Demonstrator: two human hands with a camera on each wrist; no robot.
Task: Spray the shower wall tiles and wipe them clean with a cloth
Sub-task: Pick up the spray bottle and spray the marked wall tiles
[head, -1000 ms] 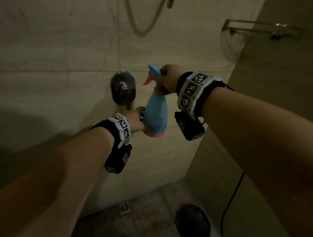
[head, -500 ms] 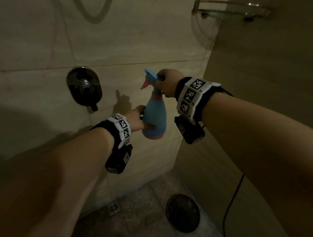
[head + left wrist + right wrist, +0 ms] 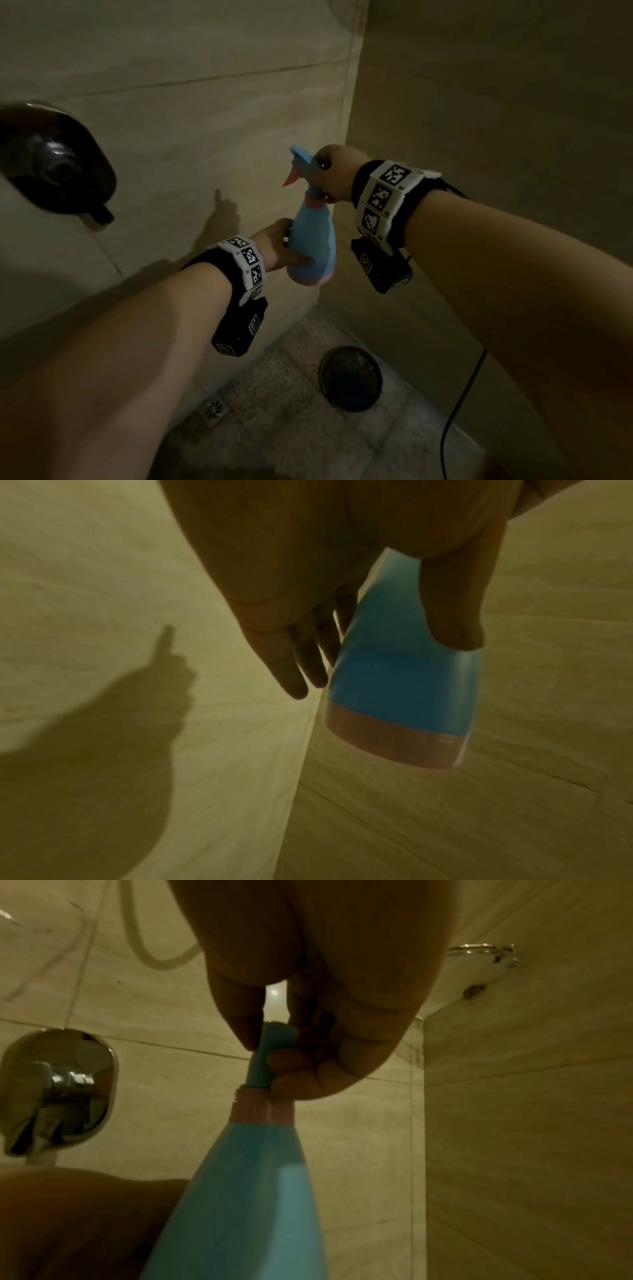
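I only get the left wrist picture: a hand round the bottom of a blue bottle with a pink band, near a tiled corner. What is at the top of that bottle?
Observer: The blue plastic spray bottle ends in a blue spray head with a pink trigger, which faces the tiled wall.
Visitor: Is anyone holding that end?
Observer: Yes. The right hand grips the neck just under the spray head, with its fingers curled round it.
Visitor: Anything else on that wall?
Observer: A shiny oval metal shower valve plate is mounted on the tiles, left of the bottle.
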